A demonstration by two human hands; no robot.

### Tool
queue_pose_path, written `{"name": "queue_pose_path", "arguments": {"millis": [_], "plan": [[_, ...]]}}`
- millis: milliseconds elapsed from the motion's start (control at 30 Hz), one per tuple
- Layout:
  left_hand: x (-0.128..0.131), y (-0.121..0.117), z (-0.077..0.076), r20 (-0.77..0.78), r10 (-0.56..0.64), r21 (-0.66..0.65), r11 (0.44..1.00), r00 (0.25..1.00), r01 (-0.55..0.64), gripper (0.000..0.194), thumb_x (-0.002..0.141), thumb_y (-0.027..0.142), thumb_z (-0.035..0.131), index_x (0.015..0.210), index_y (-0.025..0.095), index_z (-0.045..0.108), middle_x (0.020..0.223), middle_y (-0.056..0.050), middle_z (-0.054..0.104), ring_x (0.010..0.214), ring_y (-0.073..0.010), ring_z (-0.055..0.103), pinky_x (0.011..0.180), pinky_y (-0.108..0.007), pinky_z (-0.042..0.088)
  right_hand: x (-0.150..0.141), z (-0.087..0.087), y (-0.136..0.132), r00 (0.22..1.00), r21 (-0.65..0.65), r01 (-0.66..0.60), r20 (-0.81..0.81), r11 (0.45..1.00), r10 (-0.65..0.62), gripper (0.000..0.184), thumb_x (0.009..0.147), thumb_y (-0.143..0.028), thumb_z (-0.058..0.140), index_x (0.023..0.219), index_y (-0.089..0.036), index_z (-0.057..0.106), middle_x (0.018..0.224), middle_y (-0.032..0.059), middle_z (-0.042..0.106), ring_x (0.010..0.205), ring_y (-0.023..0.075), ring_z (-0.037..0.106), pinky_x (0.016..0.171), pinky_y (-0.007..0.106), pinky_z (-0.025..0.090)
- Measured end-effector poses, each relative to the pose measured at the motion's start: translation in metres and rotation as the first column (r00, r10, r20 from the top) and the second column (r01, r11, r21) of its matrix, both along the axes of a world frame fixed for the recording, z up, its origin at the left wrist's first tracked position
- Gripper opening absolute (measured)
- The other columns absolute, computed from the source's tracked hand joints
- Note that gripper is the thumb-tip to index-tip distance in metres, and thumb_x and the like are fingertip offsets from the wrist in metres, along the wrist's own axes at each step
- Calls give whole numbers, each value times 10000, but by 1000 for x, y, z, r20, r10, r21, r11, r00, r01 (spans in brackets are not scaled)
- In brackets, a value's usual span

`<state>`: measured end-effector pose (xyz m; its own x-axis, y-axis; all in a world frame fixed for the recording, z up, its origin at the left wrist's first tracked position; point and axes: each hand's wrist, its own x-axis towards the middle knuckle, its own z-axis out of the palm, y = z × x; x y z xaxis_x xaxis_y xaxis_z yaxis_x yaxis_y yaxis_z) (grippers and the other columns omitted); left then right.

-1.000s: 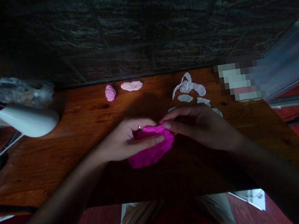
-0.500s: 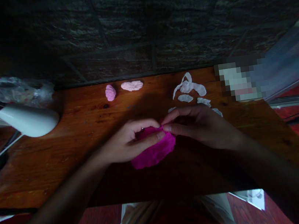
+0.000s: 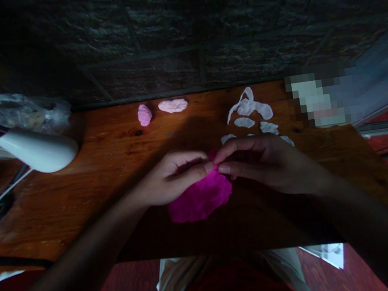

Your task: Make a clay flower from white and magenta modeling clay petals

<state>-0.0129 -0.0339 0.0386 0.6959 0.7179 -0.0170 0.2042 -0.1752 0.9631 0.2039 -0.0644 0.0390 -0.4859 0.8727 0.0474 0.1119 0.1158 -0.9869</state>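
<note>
A thin magenta sheet with a crinkled, uneven edge [image 3: 201, 200] is held just over the front part of the wooden table; whether it is paper or another soft material I cannot tell. My left hand [image 3: 175, 177] pinches its upper edge between thumb and fingers. Right beside it, my right hand [image 3: 263, 164] pinches the same edge, where the sheet is gathered into a small fold. The fingertips of both hands nearly touch. The sheet's lower part hangs loose below my left thumb, and some of it is hidden behind my fingers.
At the back of the table [image 3: 119, 175] lie a pink lump [image 3: 144, 115] and a paler pink lump [image 3: 173, 105]. Several thin white scraps [image 3: 244, 122] are scattered beyond my right hand. A white lamp-like object [image 3: 41, 150] with a cord lies left, near clear plastic [image 3: 49, 117]. A stone wall [image 3: 164, 39] stands behind.
My fingertips have come together on the magenta sheet's edge, which is now more bunched between them, with a bit sticking up behind. The view has shifted slightly.
</note>
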Motion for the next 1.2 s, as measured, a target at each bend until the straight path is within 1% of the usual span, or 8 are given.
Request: {"name": "queue_pose_path", "arguments": {"millis": [167,500,633,833,933,1033,1133,1200], "plan": [[1,-1,-1,-3,16,-33,999,1000,-16,218,895,270,569,702,171,589,643,38,484,599,-102,437,564,-195,401,0,-2,-1,1000,43,14,1,999,-14,139,906,-288,699,985,-182,743,940,29,752,819,136,691,734,246,554],[1,0,-4,-23,3,-18,1000,1000,-4,178,900,256,566,763,161,626,699,18,539,658,-113,494,582,-194,414,2,-5,-2,979,326,38,178,945,-101,164,931,-330,667,1008,-204,738,964,48,762,862,174,700,766,286,548],[2,1,-7,-23,-18,-47,999,1000,17,151,902,258,573,822,161,658,745,7,597,704,-126,543,640,-210,455,4,-3,-1,968,419,-4,231,908,-102,134,931,-280,661,1028,-216,728,977,47,764,859,168,699,764,283,539],[2,2,-9,16,-56,-49,997,998,57,126,907,214,583,844,159,676,770,20,629,710,-112,561,663,-203,461,6,2,-1,945,518,-90,313,851,-91,89,929,-223,637,961,-231,720,876,34,751,781,169,684,708,288,508],[2,3,-7,8,-44,-26,999,999,44,148,907,212,584,793,158,661,720,30,600,671,-105,538,645,-202,447,7,2,-1,943,526,-97,321,845,-92,88,936,-221,628,960,-218,713,872,37,742,776,168,681,698,286,496],[3,3,-6,-12,-34,-11,999,999,34,166,899,217,579,754,163,640,683,32,584,634,-107,522,631,-214,440,6,0,-2,945,497,-76,313,864,-97,83,925,-221,638,951,-225,716,861,28,737,760,163,671,690,284,490],[4,2,-5,-25,-28,10,1000,999,28,165,875,207,577,716,172,608,649,37,566,599,-106,503,614,-221,433,4,0,-4,959,435,-36,267,900,-91,62,891,-218,675,930,-220,723,830,18,730,721,149,653,671,275,490],[3,2,-4,-31,-22,23,999,999,23,169,868,214,574,705,175,601,639,39,563,589,-105,498,605,-221,428,3,1,-5,980,330,23,180,944,-87,46,876,-220,695,908,-204,723,828,21,733,727,143,657,654,262,499]]}}
